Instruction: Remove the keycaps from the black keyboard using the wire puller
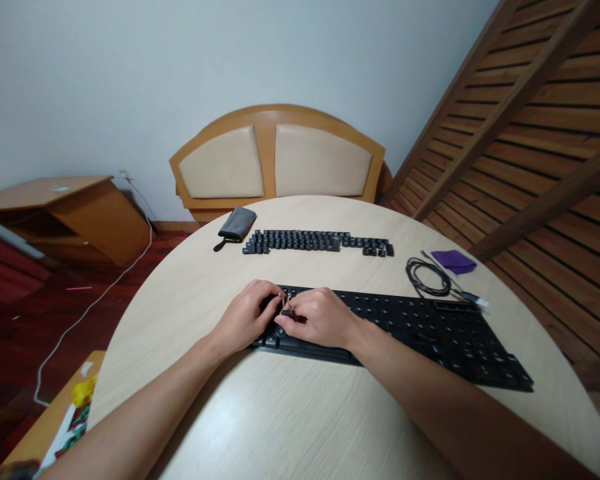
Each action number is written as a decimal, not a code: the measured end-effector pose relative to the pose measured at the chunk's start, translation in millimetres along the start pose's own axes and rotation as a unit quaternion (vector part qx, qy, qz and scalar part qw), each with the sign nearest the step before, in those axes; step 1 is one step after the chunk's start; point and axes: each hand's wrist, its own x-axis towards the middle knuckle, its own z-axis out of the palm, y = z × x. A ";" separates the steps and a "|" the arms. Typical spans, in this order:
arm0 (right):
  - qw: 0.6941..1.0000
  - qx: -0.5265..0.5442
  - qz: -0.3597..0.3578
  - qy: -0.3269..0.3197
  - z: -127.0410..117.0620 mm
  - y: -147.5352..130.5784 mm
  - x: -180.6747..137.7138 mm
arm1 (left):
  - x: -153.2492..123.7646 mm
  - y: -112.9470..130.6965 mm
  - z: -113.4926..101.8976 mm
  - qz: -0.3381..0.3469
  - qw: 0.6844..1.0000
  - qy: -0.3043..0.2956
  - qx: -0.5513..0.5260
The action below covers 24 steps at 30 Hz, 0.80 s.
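Observation:
A black keyboard (423,333) lies across the table, with its left part under my hands. My left hand (250,317) rests over the keyboard's left end, thumb and fingers drawn together in a pinch; what they grip is too small to make out. Close beside it, my right hand (323,317) is closed, and a small black keycap (289,313) shows at its thumb and fingertips. The fingertips of both hands nearly meet. Behind the keyboard, many loose black keycaps (300,240) lie in rows like a keyboard layout. My fingers hide part of the keyboard's left keys.
A coiled black cable (427,277) and a folded purple cloth (454,261) lie at the right of the round table (180,307). A grey pouch (238,224) sits at the back left. Beyond the table stand a padded wooden headboard (267,160) and a wooden cabinet (90,220).

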 end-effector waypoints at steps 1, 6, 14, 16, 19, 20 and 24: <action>1.000 -0.005 0.005 -0.001 -0.6 -0.6 0.4 | 0.1 0.7 -0.2 0.001 1.000 -0.002 -0.001; 0.997 -0.053 0.047 -0.031 -3.7 -2.6 2.9 | 0.9 4.6 -1.6 0.008 1.000 -0.009 -0.012; 0.994 -0.033 0.093 -0.054 -5.1 -1.4 4.8 | 0.3 4.2 -2.5 0.005 1.000 -0.012 -0.008; 0.994 -0.016 0.099 -0.052 -4.9 -0.9 4.6 | -0.2 4.1 -2.7 0.004 1.000 -0.014 -0.006; 0.993 0.026 0.107 -0.050 -5.2 -0.4 4.2 | -0.7 4.4 -3.0 0.004 1.000 -0.017 -0.006; 0.992 0.042 0.109 -0.051 -5.5 -0.2 4.2 | -0.8 4.4 -3.0 0.005 1.000 -0.017 -0.005; 0.983 0.108 0.137 -0.057 -7.3 0.8 4.7 | -0.7 3.7 -2.6 0.007 1.000 -0.016 0.000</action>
